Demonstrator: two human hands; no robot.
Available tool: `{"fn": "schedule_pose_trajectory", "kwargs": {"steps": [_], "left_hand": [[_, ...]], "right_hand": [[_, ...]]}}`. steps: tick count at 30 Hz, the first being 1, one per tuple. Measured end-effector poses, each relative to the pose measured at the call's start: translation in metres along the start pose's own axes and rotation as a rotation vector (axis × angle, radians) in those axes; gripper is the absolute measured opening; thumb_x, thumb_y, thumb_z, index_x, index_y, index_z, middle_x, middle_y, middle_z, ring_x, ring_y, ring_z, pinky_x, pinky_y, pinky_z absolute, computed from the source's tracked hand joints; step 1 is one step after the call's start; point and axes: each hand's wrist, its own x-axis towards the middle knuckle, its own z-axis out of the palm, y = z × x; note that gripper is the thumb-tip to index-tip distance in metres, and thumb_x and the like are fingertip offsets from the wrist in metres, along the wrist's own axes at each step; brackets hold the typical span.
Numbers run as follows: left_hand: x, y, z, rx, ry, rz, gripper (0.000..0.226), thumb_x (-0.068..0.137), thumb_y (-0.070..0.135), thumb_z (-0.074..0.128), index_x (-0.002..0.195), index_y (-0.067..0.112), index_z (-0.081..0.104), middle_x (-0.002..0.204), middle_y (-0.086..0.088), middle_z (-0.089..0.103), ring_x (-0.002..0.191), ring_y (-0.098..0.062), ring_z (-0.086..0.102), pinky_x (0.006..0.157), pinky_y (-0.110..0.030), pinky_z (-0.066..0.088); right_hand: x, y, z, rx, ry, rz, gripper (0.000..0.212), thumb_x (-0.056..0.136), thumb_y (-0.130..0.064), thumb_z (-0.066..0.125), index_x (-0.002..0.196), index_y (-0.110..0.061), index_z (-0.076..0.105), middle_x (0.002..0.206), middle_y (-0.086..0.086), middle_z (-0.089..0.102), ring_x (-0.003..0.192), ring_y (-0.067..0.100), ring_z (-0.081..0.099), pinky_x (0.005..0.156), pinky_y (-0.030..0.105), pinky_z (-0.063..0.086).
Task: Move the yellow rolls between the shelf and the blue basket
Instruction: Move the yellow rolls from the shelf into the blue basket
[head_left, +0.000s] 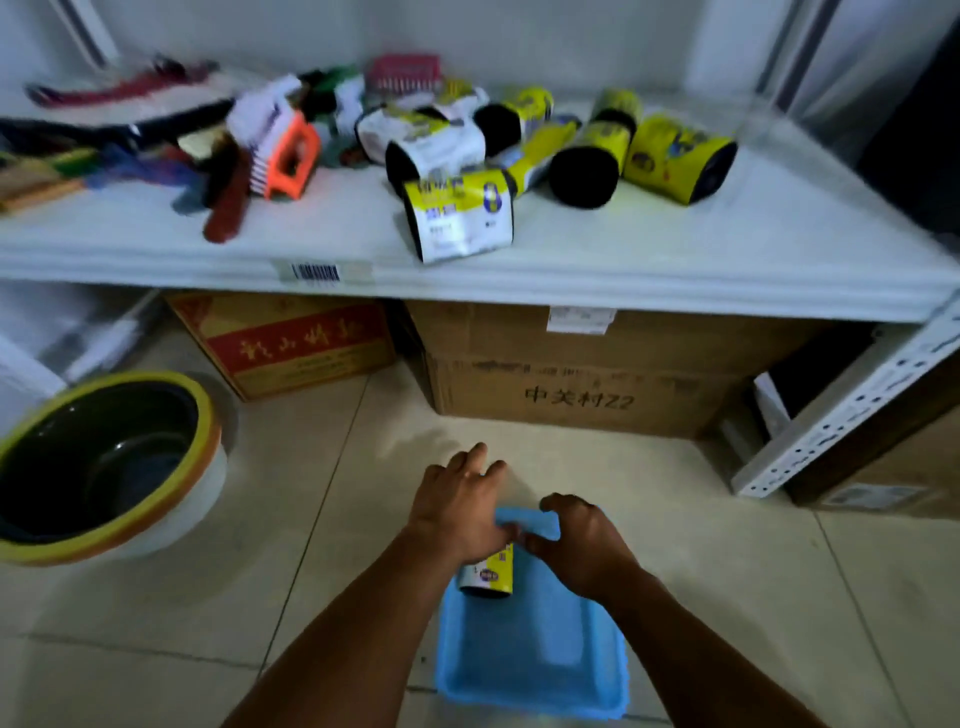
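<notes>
The blue basket (530, 649) stands on the tiled floor below the shelf. One yellow roll (491, 574) lies in its far left part, partly hidden under my left hand (457, 506). That hand hovers over the roll with straight, spread fingers pointing at the shelf. My right hand (584, 543) is beside it, fingers curled over the basket's far rim. Several more yellow and white rolls (460, 213) lie scattered on the white shelf (649, 260), some showing black ends.
Brushes and an orange scrubber (288, 156) clutter the shelf's left half. Cardboard boxes (576, 374) sit under the shelf. A large dark ceramic pot (104, 462) stands on the floor at left. A perforated metal shelf upright (852, 405) slants at right.
</notes>
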Motion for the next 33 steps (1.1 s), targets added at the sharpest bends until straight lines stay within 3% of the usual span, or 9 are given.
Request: {"fn": "schedule_pose_trajectory", "kwargs": {"steps": [8, 10, 13, 17, 22, 24, 28, 31, 33], "left_hand": [[0.008, 0.015, -0.118, -0.092, 0.256, 0.149, 0.05, 0.089, 0.043, 0.052, 0.135, 0.024, 0.047, 0.143, 0.002, 0.046, 0.121, -0.026, 0.055, 0.094, -0.038, 0.049], [0.007, 0.012, -0.139, -0.054, 0.393, 0.239, 0.045, 0.086, 0.038, 0.053, 0.128, 0.021, 0.055, 0.132, -0.002, 0.056, 0.11, -0.028, 0.061, 0.085, -0.038, 0.054], [0.003, 0.0, -0.166, -0.039, 0.677, 0.301, 0.041, 0.081, 0.032, 0.06, 0.118, 0.016, 0.062, 0.116, -0.006, 0.064, 0.098, -0.028, 0.065, 0.079, -0.036, 0.056], [0.003, -0.016, -0.205, 0.02, 0.849, 0.209, 0.045, 0.08, 0.034, 0.062, 0.12, 0.013, 0.06, 0.114, -0.008, 0.061, 0.096, -0.03, 0.062, 0.075, -0.04, 0.054], [0.016, -0.031, -0.231, -0.163, 0.761, -0.249, 0.056, 0.09, 0.033, 0.054, 0.138, 0.01, 0.039, 0.138, -0.017, 0.043, 0.122, -0.036, 0.045, 0.093, -0.047, 0.044], [0.024, -0.036, -0.235, -0.373, 0.654, -0.305, 0.052, 0.094, 0.031, 0.048, 0.141, 0.011, 0.037, 0.137, -0.018, 0.045, 0.125, -0.038, 0.044, 0.099, -0.047, 0.042], [0.024, -0.037, -0.238, -0.668, 0.548, -0.276, 0.04, 0.096, 0.026, 0.047, 0.134, 0.015, 0.047, 0.119, -0.014, 0.061, 0.108, -0.035, 0.057, 0.089, -0.041, 0.047], [0.019, -0.034, -0.243, -0.772, 0.595, -0.307, 0.034, 0.091, 0.024, 0.059, 0.124, 0.015, 0.057, 0.102, -0.002, 0.062, 0.094, -0.023, 0.06, 0.079, -0.03, 0.044], [0.017, -0.034, -0.249, -0.81, 0.606, -0.338, 0.034, 0.084, 0.022, 0.07, 0.117, 0.014, 0.063, 0.092, 0.002, 0.059, 0.083, -0.018, 0.057, 0.073, -0.025, 0.04]], "right_hand": [[0.008, -0.06, -0.119, -0.062, 0.221, -0.169, 0.045, 0.082, -0.047, 0.063, 0.121, -0.024, 0.06, 0.124, 0.0, 0.064, 0.117, 0.021, 0.059, 0.091, 0.027, 0.044], [0.008, -0.07, -0.146, -0.094, 0.303, -0.197, 0.041, 0.078, -0.053, 0.058, 0.109, -0.028, 0.062, 0.11, -0.001, 0.069, 0.105, 0.025, 0.064, 0.082, 0.033, 0.052], [0.004, -0.086, -0.187, -0.116, 0.453, -0.201, 0.028, 0.079, -0.045, 0.061, 0.1, -0.026, 0.063, 0.104, -0.001, 0.069, 0.098, 0.027, 0.064, 0.076, 0.036, 0.052], [0.006, -0.105, -0.222, -0.089, 0.576, -0.237, 0.033, 0.083, -0.044, 0.062, 0.108, -0.022, 0.062, 0.108, -0.001, 0.065, 0.098, 0.023, 0.062, 0.075, 0.035, 0.052], [0.014, -0.136, -0.231, -0.021, 0.571, -0.224, 0.06, 0.081, -0.045, 0.065, 0.132, -0.018, 0.049, 0.129, 0.003, 0.056, 0.116, 0.025, 0.055, 0.087, 0.038, 0.05], [0.018, -0.15, -0.226, 0.006, 0.522, -0.241, 0.07, 0.079, -0.046, 0.067, 0.138, -0.016, 0.043, 0.136, 0.004, 0.053, 0.122, 0.025, 0.052, 0.092, 0.037, 0.047], [0.025, -0.174, -0.216, 0.104, 0.414, -0.256, 0.083, 0.077, -0.044, 0.073, 0.143, -0.011, 0.035, 0.143, 0.007, 0.048, 0.13, 0.025, 0.046, 0.099, 0.034, 0.041], [0.031, -0.186, -0.209, 0.132, 0.361, -0.271, 0.066, 0.073, -0.04, 0.079, 0.123, -0.012, 0.047, 0.12, 0.005, 0.06, 0.112, 0.026, 0.055, 0.077, 0.028, 0.041], [0.035, -0.188, -0.206, 0.187, 0.368, -0.29, 0.065, 0.066, -0.039, 0.083, 0.115, -0.014, 0.048, 0.111, 0.002, 0.062, 0.104, 0.023, 0.058, 0.073, 0.027, 0.041]]}}
